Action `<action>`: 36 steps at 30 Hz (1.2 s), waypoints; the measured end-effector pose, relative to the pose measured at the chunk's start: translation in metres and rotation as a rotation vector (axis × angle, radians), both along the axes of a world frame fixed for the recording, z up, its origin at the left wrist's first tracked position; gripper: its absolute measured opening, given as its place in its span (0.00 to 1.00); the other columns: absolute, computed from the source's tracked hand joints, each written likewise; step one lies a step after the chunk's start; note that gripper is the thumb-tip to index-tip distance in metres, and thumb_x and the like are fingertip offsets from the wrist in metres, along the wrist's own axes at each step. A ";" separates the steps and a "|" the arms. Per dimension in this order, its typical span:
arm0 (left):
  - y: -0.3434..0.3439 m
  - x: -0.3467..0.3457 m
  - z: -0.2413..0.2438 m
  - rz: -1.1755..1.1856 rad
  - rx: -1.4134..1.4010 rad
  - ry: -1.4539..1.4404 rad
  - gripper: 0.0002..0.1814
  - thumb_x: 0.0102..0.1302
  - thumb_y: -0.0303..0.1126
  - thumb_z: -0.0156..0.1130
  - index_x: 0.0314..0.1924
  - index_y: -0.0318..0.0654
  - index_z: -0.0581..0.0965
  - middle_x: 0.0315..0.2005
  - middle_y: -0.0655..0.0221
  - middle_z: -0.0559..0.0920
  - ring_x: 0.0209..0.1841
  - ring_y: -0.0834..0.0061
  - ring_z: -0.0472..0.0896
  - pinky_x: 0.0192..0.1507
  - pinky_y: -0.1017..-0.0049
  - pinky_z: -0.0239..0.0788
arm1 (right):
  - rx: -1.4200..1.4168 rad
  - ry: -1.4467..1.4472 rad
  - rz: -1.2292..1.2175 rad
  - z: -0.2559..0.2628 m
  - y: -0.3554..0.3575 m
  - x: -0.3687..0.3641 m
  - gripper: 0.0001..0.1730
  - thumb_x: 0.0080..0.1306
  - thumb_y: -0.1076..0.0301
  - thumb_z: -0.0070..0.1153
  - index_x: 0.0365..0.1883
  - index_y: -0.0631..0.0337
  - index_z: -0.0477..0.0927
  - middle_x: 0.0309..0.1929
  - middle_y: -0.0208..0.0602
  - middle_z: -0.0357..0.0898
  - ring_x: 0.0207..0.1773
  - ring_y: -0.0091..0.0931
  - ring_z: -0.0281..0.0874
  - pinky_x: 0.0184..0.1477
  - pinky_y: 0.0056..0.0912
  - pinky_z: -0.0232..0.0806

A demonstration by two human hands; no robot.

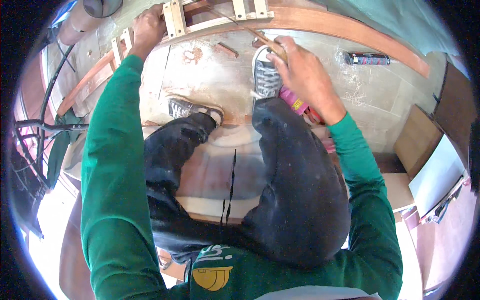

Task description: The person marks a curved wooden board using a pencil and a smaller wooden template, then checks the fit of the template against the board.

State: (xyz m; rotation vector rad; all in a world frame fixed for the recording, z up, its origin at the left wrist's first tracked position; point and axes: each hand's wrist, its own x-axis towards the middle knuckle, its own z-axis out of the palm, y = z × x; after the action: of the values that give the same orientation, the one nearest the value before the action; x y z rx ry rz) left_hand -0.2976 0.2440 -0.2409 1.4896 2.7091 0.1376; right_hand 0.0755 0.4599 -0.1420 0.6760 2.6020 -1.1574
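Note:
My left hand [149, 28] is at the top of the view, its fingers curled over a wooden frame [221, 25] beside a pale slat [174, 18] fixed with dark fasteners. This frame has a long reddish-brown rail and several pale cross slats. Between thumb and fingers, my right hand [302, 71] grips a long, thin tool with a wooden handle [276, 48]. Its narrow, dark shaft slants up and left to the frame's slats. Whether its tip touches wood cannot be made out. The exact kind of tool is unclear.
On the floor lie a dark cylindrical can [366, 59], a small wood offcut [227, 49] and a pink packet [294, 101] by my right shoe [267, 75]. Black bars [48, 125] stand at left. Boards [418, 140] lean at right; teal cloth [397, 22] hangs at upper right.

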 end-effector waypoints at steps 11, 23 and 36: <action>0.008 0.002 0.025 -0.078 0.052 -0.176 0.12 0.64 0.39 0.65 0.41 0.38 0.83 0.37 0.46 0.86 0.42 0.40 0.83 0.46 0.46 0.73 | -0.194 0.069 -0.040 0.002 0.003 0.018 0.29 0.78 0.50 0.56 0.67 0.61 0.72 0.49 0.62 0.85 0.53 0.57 0.83 0.53 0.54 0.75; 0.006 0.008 0.017 0.012 0.096 -0.122 0.12 0.68 0.37 0.63 0.43 0.37 0.84 0.36 0.46 0.87 0.41 0.41 0.85 0.43 0.48 0.76 | -0.084 0.069 -0.039 -0.009 0.023 0.103 0.27 0.74 0.59 0.62 0.68 0.57 0.74 0.52 0.59 0.85 0.54 0.51 0.86 0.53 0.49 0.80; 0.004 0.008 0.020 0.068 0.056 -0.185 0.13 0.69 0.39 0.61 0.43 0.37 0.84 0.40 0.45 0.86 0.45 0.41 0.84 0.47 0.50 0.76 | -0.158 0.022 -0.074 -0.005 0.023 0.166 0.28 0.75 0.60 0.61 0.71 0.57 0.73 0.63 0.52 0.82 0.62 0.48 0.82 0.63 0.47 0.75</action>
State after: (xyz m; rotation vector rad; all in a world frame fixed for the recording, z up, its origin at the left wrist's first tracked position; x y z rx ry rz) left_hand -0.2894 0.2481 -0.2212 1.3249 2.6286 0.3382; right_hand 0.2411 0.4826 -0.1472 0.7351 2.4884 -1.3829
